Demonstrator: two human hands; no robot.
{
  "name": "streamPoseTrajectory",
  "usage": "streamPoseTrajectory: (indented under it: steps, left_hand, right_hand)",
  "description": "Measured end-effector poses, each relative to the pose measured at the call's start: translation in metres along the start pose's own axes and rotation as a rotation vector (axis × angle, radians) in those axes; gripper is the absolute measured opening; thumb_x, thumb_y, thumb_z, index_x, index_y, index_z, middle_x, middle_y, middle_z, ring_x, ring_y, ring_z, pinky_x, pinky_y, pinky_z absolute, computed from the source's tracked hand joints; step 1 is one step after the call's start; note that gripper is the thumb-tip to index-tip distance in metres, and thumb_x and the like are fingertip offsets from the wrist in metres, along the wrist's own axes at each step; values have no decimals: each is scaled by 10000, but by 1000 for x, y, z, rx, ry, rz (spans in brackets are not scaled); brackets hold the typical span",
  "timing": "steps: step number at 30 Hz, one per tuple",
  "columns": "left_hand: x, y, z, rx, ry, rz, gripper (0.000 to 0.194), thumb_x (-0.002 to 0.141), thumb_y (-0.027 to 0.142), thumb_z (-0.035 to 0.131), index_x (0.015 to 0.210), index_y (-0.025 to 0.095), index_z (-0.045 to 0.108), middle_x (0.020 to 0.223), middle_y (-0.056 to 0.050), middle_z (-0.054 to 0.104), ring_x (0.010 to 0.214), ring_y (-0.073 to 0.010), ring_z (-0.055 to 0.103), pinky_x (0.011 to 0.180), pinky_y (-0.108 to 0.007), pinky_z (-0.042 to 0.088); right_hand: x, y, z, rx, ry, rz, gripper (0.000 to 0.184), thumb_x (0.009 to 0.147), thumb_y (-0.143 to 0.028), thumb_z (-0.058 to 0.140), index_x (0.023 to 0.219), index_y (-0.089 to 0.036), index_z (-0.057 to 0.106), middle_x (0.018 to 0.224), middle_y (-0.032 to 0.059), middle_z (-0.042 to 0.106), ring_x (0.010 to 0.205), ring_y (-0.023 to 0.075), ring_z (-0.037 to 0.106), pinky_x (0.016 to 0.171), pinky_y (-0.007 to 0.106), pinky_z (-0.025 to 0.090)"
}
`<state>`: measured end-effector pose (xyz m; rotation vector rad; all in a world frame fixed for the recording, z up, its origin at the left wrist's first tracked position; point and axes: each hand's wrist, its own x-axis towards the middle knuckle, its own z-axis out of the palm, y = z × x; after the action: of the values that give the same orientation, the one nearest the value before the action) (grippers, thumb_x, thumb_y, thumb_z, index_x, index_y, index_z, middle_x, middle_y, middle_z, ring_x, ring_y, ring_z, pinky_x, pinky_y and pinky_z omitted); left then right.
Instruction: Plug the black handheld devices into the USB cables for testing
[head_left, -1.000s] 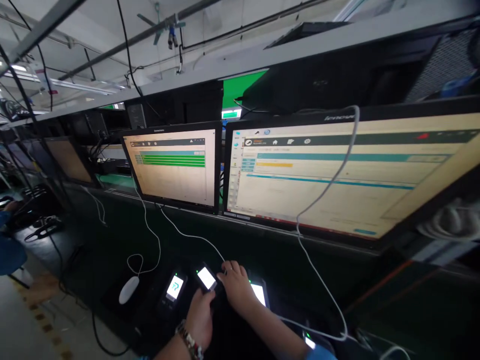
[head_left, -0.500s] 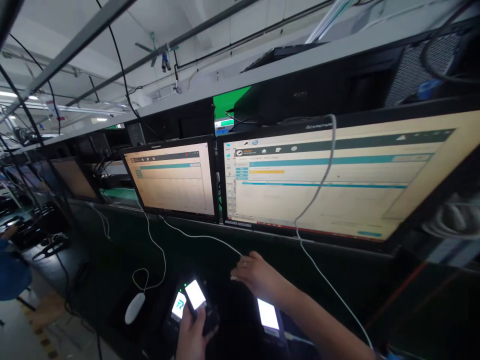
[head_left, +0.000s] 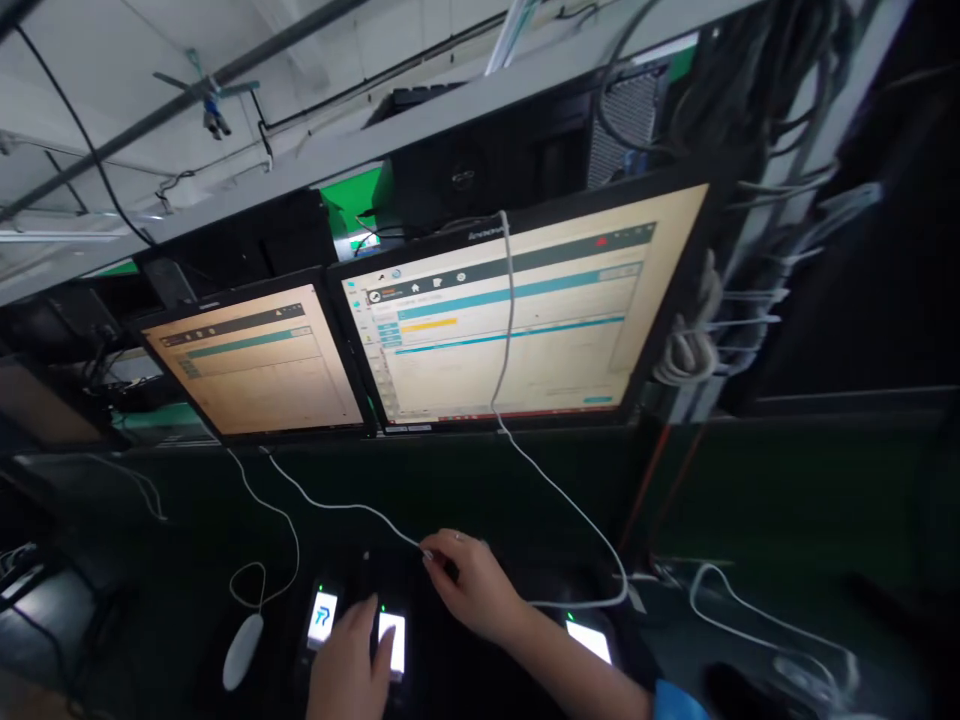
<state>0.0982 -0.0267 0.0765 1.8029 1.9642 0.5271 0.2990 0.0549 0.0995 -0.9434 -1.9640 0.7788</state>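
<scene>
Lying farthest left of the lit middle phone (head_left: 393, 640), a smooth oval white mouse (head_left: 242, 651) rests on the dark bench, its thin cord looping up toward the left monitor (head_left: 255, 362). Just left of the middle phone stands another small slab-shaped handset (head_left: 322, 617), its glossy screen glowing with a blue mark and a green pinpoint above it. The left hand (head_left: 346, 668) covers the near edge of the middle phone, fingers loosely spread over it and the thumb beside the screen; whether it actually clasps the body cannot be told, since the handset's dark casing melts into the bench. Up and right of that phone, the right hand (head_left: 471, 588) pinches the plug end of a thin white cable (head_left: 337, 505) between closed fingertips; the plug itself is too small to make out. Behind it, the wide flat right monitor (head_left: 517, 318) shows a pale window with teal and yellow bars, the text unreadable. Well right of the middle phone, a third handset (head_left: 589, 640) glows, partly hidden by the forearm, whose blue sleeve (head_left: 679, 702) is cut off at the frame's bottom.
</scene>
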Motion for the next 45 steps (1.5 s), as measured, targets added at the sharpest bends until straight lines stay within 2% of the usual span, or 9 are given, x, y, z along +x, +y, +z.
streamPoseTrajectory:
  steps: [4,9,13,17,24,29,34,39,45]
  left_hand:
    - [14,36,-9,-435,-53,125,637,921,469,409,1483,197,284,1093,-85,693,978,-205,658,899,-372,523]
    - [31,46,10,-867,-190,76,449,783,382,679,1186,189,634,1217,-91,660,1158,-243,600,1070,-414,447]
    - [32,40,19,-1084,-211,-12,483,752,400,735,1176,192,631,1141,-98,694,1103,-250,637,1053,-451,472]
    - [32,39,25,-1090,-206,-34,516,739,435,748,1181,201,626,1134,-96,696,1100,-244,639,1062,-454,466]
    - [37,41,39,-997,-283,29,459,807,387,678,1223,210,595,1180,-86,671,1135,-227,615,1097,-452,425]
    - [36,39,30,-825,-253,81,471,834,376,624,1274,235,535,1193,-69,657,1114,-199,618,1044,-407,469]
    - [26,34,19,-673,-213,111,489,879,455,541,1305,220,503,1090,-63,673,802,-143,635,805,-329,546]
    - [16,28,10,-438,-169,162,558,939,486,385,1430,221,404,821,-32,634,720,-172,576,778,-363,503]
    - [2,13,3,-376,-1,229,502,935,444,408,1423,324,413,1297,-105,469,1218,-261,463,1064,-478,385]
  right_hand:
    - [-17,-19,6,71,97,-65,205,874,-191,493,956,-175,679,838,79,658,790,191,608,717,345,509]
    - [-57,-18,-11,-39,109,-143,341,857,-124,472,1149,-214,625,1103,102,621,1011,216,563,843,384,520]
    - [-121,20,-28,-444,263,236,412,863,-226,529,1270,-157,534,1173,176,587,1051,311,556,874,515,517]
    - [-166,52,-21,-753,284,547,660,792,-351,649,1364,-91,446,1243,244,549,1126,419,519,890,581,495]
    - [-135,42,-17,-758,113,760,703,783,-160,561,1445,-58,348,1422,247,419,1200,390,493,959,490,475]
    - [-143,9,-67,-418,-119,916,851,685,-122,603,1471,-36,288,1269,219,574,1165,365,533,1004,484,433]
    - [-168,-1,-100,398,-207,701,814,648,-254,704,1408,-199,417,1237,130,597,1078,287,585,940,411,466]
    - [-122,-2,-44,1291,-93,567,664,565,-439,808,1167,-231,621,1070,72,629,972,244,605,723,302,493]
    - [-51,-25,23,1539,-271,501,676,597,-353,817,1219,-252,574,1341,107,518,1163,283,542,902,418,483]
